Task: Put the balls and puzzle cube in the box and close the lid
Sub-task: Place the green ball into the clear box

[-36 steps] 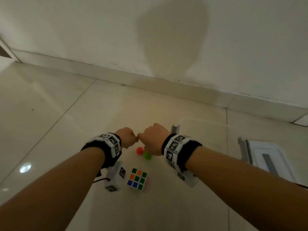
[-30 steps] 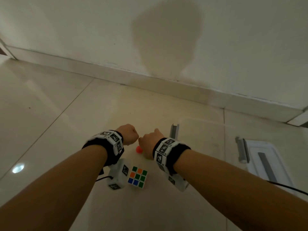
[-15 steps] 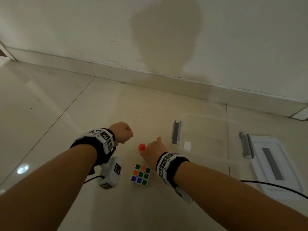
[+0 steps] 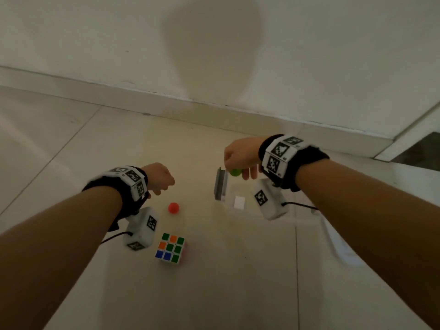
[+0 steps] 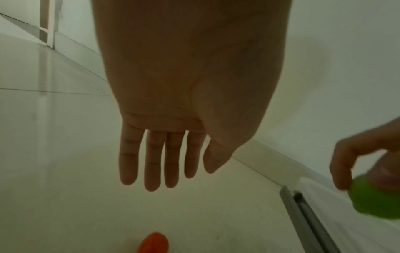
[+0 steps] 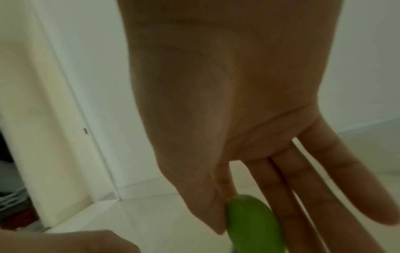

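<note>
My right hand (image 4: 238,169) pinches a green ball (image 4: 235,172) between thumb and forefinger, its other fingers straight. It hangs just above the left end of the clear plastic box (image 4: 229,198), beside the box's grey latch (image 4: 220,184). The same green ball (image 6: 253,222) shows in the right wrist view. My left hand (image 4: 160,179) hovers empty with straight fingers (image 5: 151,162) over the floor. A red ball (image 4: 173,207) lies on the tiles just below it. Nearer to me sits the puzzle cube (image 4: 170,248).
The box's white lid (image 4: 337,244) lies on the floor to the right, mostly hidden under my right forearm. A white wall and skirting board (image 4: 214,110) run behind the box. Pale floor tiles spread to the left.
My right hand took the green ball off the floor and carried it up and right, over the box's left end. My left hand stayed near the red ball.
</note>
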The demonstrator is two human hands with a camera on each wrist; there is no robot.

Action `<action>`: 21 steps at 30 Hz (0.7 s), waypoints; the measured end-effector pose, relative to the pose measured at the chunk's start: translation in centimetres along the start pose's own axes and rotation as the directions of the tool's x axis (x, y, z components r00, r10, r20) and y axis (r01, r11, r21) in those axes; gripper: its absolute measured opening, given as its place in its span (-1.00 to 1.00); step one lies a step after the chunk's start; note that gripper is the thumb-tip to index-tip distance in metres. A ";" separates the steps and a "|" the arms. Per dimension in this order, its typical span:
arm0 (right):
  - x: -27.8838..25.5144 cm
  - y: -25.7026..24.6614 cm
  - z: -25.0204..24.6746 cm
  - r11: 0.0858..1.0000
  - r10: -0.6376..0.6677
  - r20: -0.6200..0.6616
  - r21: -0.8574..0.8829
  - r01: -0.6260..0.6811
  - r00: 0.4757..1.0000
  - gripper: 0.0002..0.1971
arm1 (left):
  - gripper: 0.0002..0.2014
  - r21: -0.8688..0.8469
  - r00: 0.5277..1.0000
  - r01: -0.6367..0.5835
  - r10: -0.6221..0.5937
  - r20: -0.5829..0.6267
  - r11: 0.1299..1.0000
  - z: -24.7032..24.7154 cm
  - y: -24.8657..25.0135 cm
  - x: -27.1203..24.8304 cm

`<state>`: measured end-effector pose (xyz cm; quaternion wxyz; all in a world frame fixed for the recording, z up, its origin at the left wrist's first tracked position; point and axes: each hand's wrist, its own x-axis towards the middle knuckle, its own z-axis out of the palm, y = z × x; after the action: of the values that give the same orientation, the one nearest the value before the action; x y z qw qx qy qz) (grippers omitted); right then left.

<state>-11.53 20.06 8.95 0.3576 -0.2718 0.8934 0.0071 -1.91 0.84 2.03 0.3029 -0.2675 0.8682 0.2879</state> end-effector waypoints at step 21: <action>5.2 4.8 5.8 0.986 0.068 0.018 0.151 -0.070 0.998 -0.61 | -0.62 0.469 0.999 -0.019 0.001 0.038 0.883 5.8 -0.6 4.0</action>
<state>-13.33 22.89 0.43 0.3823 -0.2129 0.8980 -0.0468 -2.05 3.10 -4.63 0.3733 -0.1766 0.9076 0.0758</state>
